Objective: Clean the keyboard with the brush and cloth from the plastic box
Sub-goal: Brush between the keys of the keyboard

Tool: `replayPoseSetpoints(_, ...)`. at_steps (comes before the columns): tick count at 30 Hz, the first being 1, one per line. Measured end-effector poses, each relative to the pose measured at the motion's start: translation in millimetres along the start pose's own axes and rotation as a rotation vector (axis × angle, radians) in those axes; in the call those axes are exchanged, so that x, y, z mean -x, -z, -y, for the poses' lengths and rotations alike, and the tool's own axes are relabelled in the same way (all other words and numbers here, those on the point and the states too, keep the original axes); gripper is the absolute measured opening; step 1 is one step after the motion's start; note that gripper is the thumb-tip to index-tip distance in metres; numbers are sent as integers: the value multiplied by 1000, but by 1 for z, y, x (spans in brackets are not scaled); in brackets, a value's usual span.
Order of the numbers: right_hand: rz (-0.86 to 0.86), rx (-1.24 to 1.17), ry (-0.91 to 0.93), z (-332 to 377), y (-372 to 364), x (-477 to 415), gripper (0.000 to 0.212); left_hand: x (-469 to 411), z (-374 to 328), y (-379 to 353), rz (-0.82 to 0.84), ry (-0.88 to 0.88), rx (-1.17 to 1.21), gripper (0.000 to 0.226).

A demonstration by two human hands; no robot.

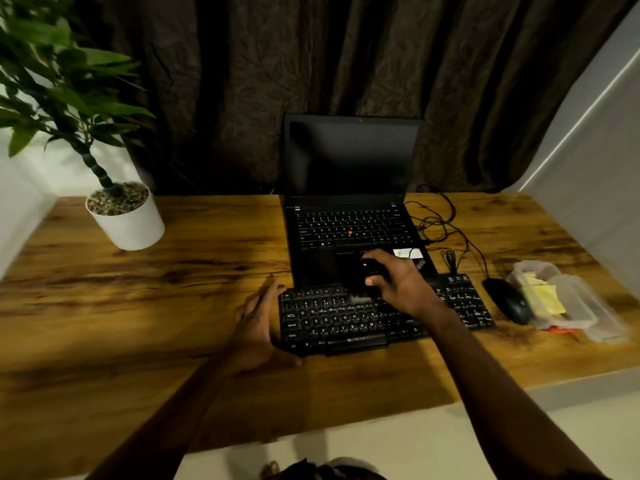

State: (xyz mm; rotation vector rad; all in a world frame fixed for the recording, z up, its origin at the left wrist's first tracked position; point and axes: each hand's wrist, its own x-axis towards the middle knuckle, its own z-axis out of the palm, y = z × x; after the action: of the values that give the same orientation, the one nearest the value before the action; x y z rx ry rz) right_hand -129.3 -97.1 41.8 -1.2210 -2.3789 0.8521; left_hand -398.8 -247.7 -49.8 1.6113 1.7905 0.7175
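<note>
The right hand (398, 285) grasps a small brush with a dark handle (370, 268), the fingers curled round it. The pale bristles touch the upper key rows of the black wired keyboard (346, 323), just under the fingertips. The left hand (258, 323) is released and holds nothing. Its straight fingers lie against the left end of the keyboard, and I judge that it steadies it there.

The step in hand appears to be the brushing of the keys. To do it well, I would make short strokes along one row, always in the same direction, so that the dust leaves the gaps. It is better to sweep toward the near edge, because the open black laptop (349, 161) stands just beyond the right hand. The brush should be tilted so that the tips enter between the keys, with light pressure only. The left hand should press on the frame so that the keyboard does not slide on the brown wooden bench (173, 289).

The yellow cloth (549, 297) lies in the clear plastic box (588, 317), well to the right of the right hand, beyond the black mouse (509, 301). It is for the wiping afterwards.
</note>
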Motion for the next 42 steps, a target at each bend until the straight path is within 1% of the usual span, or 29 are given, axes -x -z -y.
replayPoseSetpoints(7, -29, 117, -86, -25, 26, 16, 46, 0, -1, 1, 11, 2, -14, 164)
replayPoseSetpoints(12, -37, 63, -18, -11, 8, 11, 45, -1, 1, 0, -9, -13, -6, 159)
replayPoseSetpoints(15, -8, 4, 20, -6, 7, 5, 39, 1, -4, 1, -2, -25, 21, 156)
replayPoseSetpoints(17, 15, 4, 24, -10, 17, 5, 35, 3, -7, 1, -1, -32, 8, 158)
replayPoseSetpoints(21, 4, 41, -54, -36, 43, 12, 37, 6, -8, -1, -24, -42, -92, 155)
replayPoseSetpoints(24, -3, 62, -98, -47, 54, 16, 41, 7, -9, -2, -11, -14, -123, 154)
replayPoseSetpoints(28, 28, 36, -35, -36, 41, 10, 40, 8, -6, -7, -40, 2, -169, 144)
replayPoseSetpoints(31, 52, 5, 1, -30, 30, 7, 39, 9, -8, -7, -41, 26, -175, 143)
replayPoseSetpoints(34, 49, -3, -30, -41, 41, 7, 39, 10, -12, -6, -49, 20, -200, 143)
replayPoseSetpoints(38, 19, 93, -62, -67, 67, 11, 40, 11, -13, -8, -67, 12, -227, 141)
replayPoseSetpoints(42, 18, 136, -76, -72, 63, 12, 42, 12, -14, -11, -86, 17, -247, 141)
